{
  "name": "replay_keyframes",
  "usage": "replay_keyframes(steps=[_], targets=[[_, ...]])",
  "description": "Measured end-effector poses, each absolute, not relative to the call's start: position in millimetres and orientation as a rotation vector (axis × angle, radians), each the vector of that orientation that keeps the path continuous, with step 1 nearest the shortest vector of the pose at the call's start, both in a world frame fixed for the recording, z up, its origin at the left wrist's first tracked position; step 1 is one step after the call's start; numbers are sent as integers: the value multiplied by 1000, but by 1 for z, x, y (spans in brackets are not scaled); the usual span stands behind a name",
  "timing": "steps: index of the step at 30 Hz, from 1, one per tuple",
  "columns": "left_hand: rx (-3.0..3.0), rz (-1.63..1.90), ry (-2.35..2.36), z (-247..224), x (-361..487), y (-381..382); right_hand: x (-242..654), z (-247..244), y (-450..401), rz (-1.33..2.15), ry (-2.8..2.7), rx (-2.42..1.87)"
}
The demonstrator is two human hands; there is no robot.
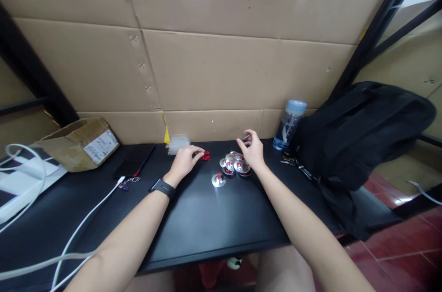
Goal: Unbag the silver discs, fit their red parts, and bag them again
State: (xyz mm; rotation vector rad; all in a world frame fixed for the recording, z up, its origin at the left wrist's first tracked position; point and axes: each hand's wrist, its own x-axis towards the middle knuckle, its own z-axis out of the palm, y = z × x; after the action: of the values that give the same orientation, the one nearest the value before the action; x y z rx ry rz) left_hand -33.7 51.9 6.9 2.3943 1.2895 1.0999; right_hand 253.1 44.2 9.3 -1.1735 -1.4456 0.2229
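My left hand (185, 161), with a black watch (162, 187) on its wrist, reaches over the table with thumb and fingers pinched at a small bunch of red elastic loops (206, 156). My right hand (253, 150) is raised beside a pile of silver finger cymbals (235, 164) with red loops at their centres. Between its thumb and fingertips a small metal edge shows, seemingly a finger cymbal (246, 138), mostly hidden by the fingers. A single finger cymbal (218, 180) lies flat on the table, nearer to me than the pile.
Behind my left hand sits a stack of clear plastic bags (178, 144). A water bottle (289, 125) and black backpack (371, 131) stand right. At left are an open cardboard box (81, 144), a dark phone or tablet (134, 161) and white cables (86, 218). Cardboard (207, 71) walls the back.
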Motion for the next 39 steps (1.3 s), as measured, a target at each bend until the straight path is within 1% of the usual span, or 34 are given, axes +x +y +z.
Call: replay_keyframes(steps=[2,6,10,14,18,20,24,28,33,36,39], targets=[[2458,1052,1251,3,-35,56,276,6,55,144,-1441,-1293],[2511,1020,1248,-1,-38,60,310,-2,68,24,-1614,-1644],[2551,959,1251,-8,-41,65,322,-7,69,58,-1778,-1840],[2631,911,1245,-14,-43,71,323,-8,68,134,-1757,-1915],[2639,962,1254,-5,-38,63,326,-10,70,191,-1808,-1884],[2625,942,1187,4,-31,52,327,-12,71,207,-1836,-1854],[2531,735,920,20,-10,28,329,-12,72,240,-1891,-1791],[2510,580,781,23,4,14,328,-10,71,272,-1906,-1790],[2480,512,762,24,5,11,327,-9,70,283,-1945,-1730],[2478,495,797,28,1,11,323,-3,68,177,-1873,-1709],[2555,597,855,35,-4,13,308,11,59,111,-1892,-1515]])
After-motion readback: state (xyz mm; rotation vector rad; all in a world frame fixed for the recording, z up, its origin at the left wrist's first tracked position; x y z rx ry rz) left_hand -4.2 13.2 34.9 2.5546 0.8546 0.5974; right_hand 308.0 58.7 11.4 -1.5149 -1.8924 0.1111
